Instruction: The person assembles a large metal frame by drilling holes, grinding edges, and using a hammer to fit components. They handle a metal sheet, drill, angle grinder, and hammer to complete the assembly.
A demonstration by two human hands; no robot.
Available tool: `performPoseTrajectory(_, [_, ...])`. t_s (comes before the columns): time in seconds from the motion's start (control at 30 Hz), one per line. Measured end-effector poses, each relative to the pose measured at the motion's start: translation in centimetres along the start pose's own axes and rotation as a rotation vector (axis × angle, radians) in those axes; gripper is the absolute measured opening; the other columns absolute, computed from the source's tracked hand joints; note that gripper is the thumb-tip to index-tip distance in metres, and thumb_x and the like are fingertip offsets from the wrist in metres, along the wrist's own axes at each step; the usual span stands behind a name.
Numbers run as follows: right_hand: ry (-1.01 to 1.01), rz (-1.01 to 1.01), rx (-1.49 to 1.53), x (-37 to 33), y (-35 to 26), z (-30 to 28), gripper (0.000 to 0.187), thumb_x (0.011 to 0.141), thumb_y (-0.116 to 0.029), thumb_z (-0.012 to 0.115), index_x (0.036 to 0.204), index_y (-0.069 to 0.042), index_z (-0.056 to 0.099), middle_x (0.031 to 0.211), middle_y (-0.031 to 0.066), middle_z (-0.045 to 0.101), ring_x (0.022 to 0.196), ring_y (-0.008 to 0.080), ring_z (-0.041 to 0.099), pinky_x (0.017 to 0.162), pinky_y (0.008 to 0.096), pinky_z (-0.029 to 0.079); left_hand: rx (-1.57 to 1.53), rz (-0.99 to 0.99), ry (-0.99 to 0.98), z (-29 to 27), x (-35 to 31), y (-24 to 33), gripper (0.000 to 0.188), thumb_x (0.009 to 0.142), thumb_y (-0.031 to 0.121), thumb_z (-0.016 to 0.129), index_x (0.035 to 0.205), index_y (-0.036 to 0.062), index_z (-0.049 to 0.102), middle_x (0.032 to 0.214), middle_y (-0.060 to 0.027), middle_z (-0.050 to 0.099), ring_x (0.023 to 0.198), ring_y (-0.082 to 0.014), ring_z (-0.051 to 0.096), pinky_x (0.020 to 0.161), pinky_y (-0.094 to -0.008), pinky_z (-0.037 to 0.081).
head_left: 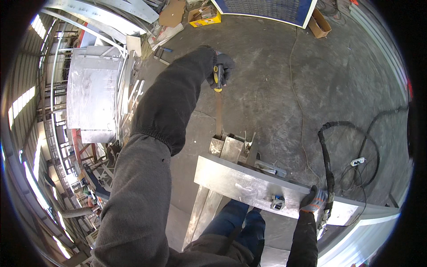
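Stretched far out in front, my left hand [221, 70] in a dark glove is closed around the yellow-and-black handle of a hand file [218, 104]. Its long, flat, brownish blade points back toward me, with the tip at the end of the metal tubes [229, 149]. My right hand [313, 200], in a grey-and-orange glove, grips the far edge of a long silver metal panel [240, 180] that lies across the tubes. A thick black hose [328, 171] passes right beside that hand. On the panel sits a small blue-and-silver device [278, 202], its kind unclear.
Sheet metal [91, 89] and metal strips are stacked at the left. A yellow box [204, 17], a brown carton [319, 24] and a blue-framed mesh panel [267, 8] stand at the back. Across the floor run a thin cable [296, 84] and a white power strip [357, 161].
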State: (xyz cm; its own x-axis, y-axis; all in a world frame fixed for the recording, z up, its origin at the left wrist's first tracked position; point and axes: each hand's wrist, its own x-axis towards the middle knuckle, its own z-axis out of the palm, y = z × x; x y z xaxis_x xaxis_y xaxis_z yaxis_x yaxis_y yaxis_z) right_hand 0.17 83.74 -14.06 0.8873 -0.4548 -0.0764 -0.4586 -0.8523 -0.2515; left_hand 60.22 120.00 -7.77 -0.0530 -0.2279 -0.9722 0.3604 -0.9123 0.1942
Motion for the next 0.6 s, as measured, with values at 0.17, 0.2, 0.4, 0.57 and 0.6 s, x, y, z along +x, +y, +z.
performPoseTrajectory(0.17, [0.015, -0.06, -0.027, 0.1, 0.1, -0.2, 0.016, 0.079, -0.005, 0.056, 0.091, -0.003, 0.066, 0.086, 0.0147, 0.066, 0.086, 0.0352, 0.062, 0.086, 0.0472, 0.045, 0.342, 0.044, -0.059, 0.5, -1.2, 0.7, 0.026, 0.089, 0.025, 0.061, 0.093, 0.0029, 0.072, 0.086, -0.0163, 0.073, 0.064, -0.025, 0.071, 0.056, -0.0346, 0.056])
performPoseTrajectory(0.2, [-0.013, -0.061, -0.061, 0.0, 0.2, -0.2, 0.016, 0.079, -0.006, 0.056, 0.091, -0.003, 0.066, 0.086, 0.0145, 0.066, 0.086, 0.0352, 0.062, 0.086, 0.0472, 0.044, 0.357, 0.003, -0.052, 0.8, -1.2, 1.1, 0.027, 0.09, 0.026, 0.059, 0.093, 0.0032, 0.073, 0.087, -0.0161, 0.073, 0.065, -0.0251, 0.07, 0.056, -0.0342, 0.055])
performPoseTrajectory(0.4, [0.062, -0.061, -0.019, 0.2, 0.0, 0.1, 0.019, 0.078, -0.007, 0.054, 0.092, -0.003, 0.066, 0.087, 0.016, 0.065, 0.086, 0.0358, 0.061, 0.086, 0.0465, 0.044, 0.234, -0.239, 0.041, 4.3, 3.9, 0.6, 0.044, 0.098, 0.036, 0.048, 0.089, 0.002, 0.074, 0.091, -0.017, 0.073, 0.072, -0.0278, 0.07, 0.069, -0.0396, 0.054])
performPoseTrajectory(0.57, [-0.021, -0.084, 0.03, 0.7, -1.0, -1.7, 0.017, 0.075, -0.014, 0.064, 0.087, -0.002, 0.067, 0.082, 0.0172, 0.065, 0.083, 0.0372, 0.061, 0.081, 0.0471, 0.046, 0.31, 0.009, 0.071, 7.2, 10.0, -8.1, 0.042, 0.097, 0.035, 0.048, 0.084, 0.0026, 0.072, 0.083, -0.0145, 0.072, 0.067, -0.0281, 0.067, 0.065, -0.0428, 0.051])
performPoseTrajectory(0.6, [-0.152, 0.01, 0.011, 0.7, -1.5, -2.3, 0.022, 0.072, -0.015, 0.066, 0.091, -0.004, 0.067, 0.085, 0.0169, 0.065, 0.083, 0.0383, 0.061, 0.079, 0.0461, 0.048, 0.38, 0.108, 0.127, 6.8, 11.2, -9.7, 0.042, 0.097, 0.035, 0.048, 0.085, 0.0027, 0.072, 0.083, -0.0143, 0.071, 0.067, -0.028, 0.067, 0.064, -0.0429, 0.051])
